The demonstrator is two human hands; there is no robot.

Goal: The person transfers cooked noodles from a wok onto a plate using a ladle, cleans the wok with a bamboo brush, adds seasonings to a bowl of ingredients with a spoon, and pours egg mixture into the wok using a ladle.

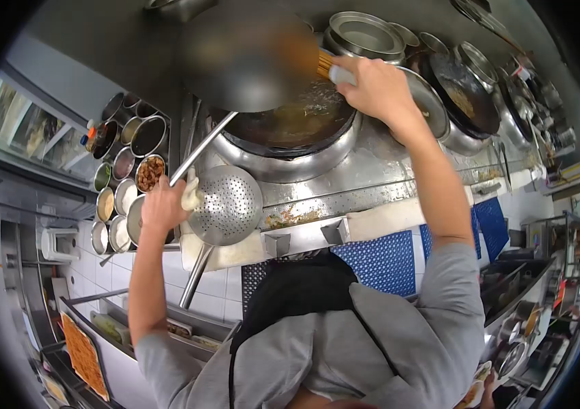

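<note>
My left hand is closed around the metal handle of a wok, with a pale cloth beside the fingers. That wok is lifted and tilted, and its upper part is blurred. My right hand grips a bamboo wok brush by its white-wrapped end. The bristle end is smeared over the raised wok, so I cannot tell exactly where it touches. Underneath, a second dark wok with murky liquid sits on the stove. A perforated skimmer lies right of my left hand.
Steel containers of ingredients, one with brown chunks, stand at the left. Another wok and several metal pots fill the right and back. The steel stove edge runs in front of me, above blue mats.
</note>
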